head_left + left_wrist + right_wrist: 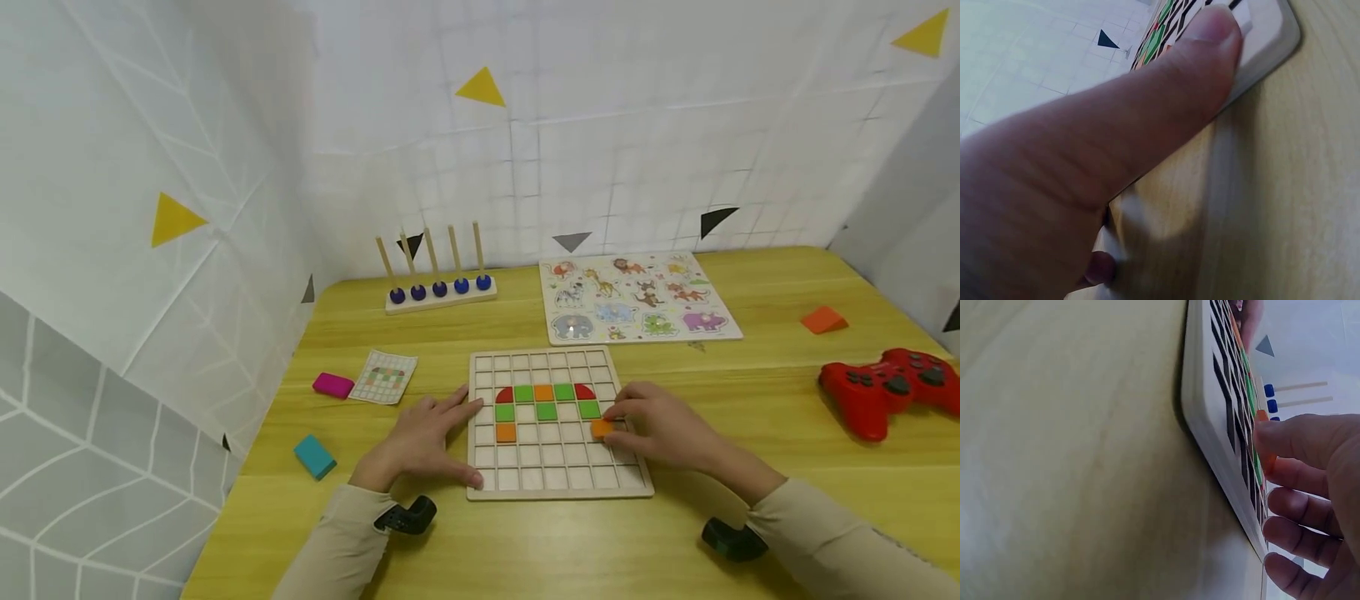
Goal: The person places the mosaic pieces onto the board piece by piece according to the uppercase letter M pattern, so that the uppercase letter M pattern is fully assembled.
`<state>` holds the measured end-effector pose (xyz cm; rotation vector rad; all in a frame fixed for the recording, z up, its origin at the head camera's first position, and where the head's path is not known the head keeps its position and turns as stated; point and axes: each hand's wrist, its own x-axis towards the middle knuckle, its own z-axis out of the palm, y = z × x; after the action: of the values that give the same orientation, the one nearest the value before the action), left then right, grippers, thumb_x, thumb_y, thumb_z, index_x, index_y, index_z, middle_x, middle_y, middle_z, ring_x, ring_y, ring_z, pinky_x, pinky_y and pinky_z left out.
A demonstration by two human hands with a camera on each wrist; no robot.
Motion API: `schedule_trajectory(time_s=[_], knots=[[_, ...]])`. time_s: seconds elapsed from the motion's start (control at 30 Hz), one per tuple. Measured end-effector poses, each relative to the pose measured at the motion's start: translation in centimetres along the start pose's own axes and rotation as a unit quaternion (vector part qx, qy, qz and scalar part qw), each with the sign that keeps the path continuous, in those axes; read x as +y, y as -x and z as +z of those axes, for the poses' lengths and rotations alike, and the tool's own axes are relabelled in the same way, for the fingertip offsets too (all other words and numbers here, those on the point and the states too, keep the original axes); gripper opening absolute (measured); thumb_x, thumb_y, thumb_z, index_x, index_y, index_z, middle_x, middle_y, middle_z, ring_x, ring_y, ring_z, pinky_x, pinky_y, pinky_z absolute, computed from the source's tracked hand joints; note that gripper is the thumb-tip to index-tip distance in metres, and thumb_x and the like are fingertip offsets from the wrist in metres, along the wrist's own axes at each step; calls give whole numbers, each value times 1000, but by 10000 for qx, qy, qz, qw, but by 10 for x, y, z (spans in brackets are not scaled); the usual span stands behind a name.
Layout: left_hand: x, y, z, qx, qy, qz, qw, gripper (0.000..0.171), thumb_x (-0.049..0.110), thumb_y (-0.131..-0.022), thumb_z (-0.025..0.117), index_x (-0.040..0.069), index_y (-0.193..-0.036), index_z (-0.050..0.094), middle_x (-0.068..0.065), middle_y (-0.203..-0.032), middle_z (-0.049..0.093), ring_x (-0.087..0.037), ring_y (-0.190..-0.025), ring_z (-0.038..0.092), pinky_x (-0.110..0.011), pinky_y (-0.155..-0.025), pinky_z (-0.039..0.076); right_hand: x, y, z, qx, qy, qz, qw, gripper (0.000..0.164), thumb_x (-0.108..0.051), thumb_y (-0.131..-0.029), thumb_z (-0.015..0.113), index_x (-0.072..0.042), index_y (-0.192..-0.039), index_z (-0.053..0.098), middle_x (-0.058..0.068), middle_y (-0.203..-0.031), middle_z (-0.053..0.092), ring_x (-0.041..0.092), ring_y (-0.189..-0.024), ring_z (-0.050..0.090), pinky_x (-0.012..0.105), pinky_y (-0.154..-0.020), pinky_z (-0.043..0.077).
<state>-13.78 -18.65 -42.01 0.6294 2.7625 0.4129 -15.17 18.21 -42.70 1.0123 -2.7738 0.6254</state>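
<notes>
A wooden grid board (551, 479) lies flat on the table, with red, green and orange tiles set in an arch shape on it. My left hand (423, 442) rests at the board's left edge, fingers spread, its thumb (1204, 47) pressing the near left corner. At the right side of the grid, my right hand (667, 425) pinches an orange square tile (601, 428) between thumb and finger, just below a green tile (589, 409). Whether that tile is seated in its cell I cannot tell. Another orange tile (506, 432) sits in the arch's left leg.
A pattern card (384, 377) lies left of the board, beside a magenta block (333, 385) and a teal block (315, 457). Behind stand a peg rack (442, 295) with blue beads and an animal puzzle (637, 300). A red game controller (892, 387) and orange block (823, 320) lie right.
</notes>
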Motion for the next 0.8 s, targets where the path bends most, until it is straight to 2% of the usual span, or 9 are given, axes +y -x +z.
schedule_trajectory(time_s=[0.27,0.63,0.8], knots=[[-1,0,0,10,-65,56,10000,107,73,-66,76,32,-155,32,0,-166,20,-20,-103,41,-39,-83,35,-4,0,4,26,-111,174,9998,18,-30,-80,81,-21,-94,76,-9,-93,64,7,-84,53,28,-74,49],[1,0,-1,26,-94,55,9999,106,71,-66,76,31,-154,33,-1,-166,21,-21,-104,41,-39,-82,35,-5,3,6,258,-153,92,9995,21,-30,-80,82,-20,-98,77,-7,-93,62,4,-80,46,23,-68,42],[2,1,-2,3,-102,6,9999,105,71,-66,77,32,-154,34,0,-166,21,-21,-103,41,-38,-82,34,-5,3,6,237,-158,122,9995,21,-30,-81,81,-20,-98,77,-6,-94,63,5,-81,47,25,-68,43]])
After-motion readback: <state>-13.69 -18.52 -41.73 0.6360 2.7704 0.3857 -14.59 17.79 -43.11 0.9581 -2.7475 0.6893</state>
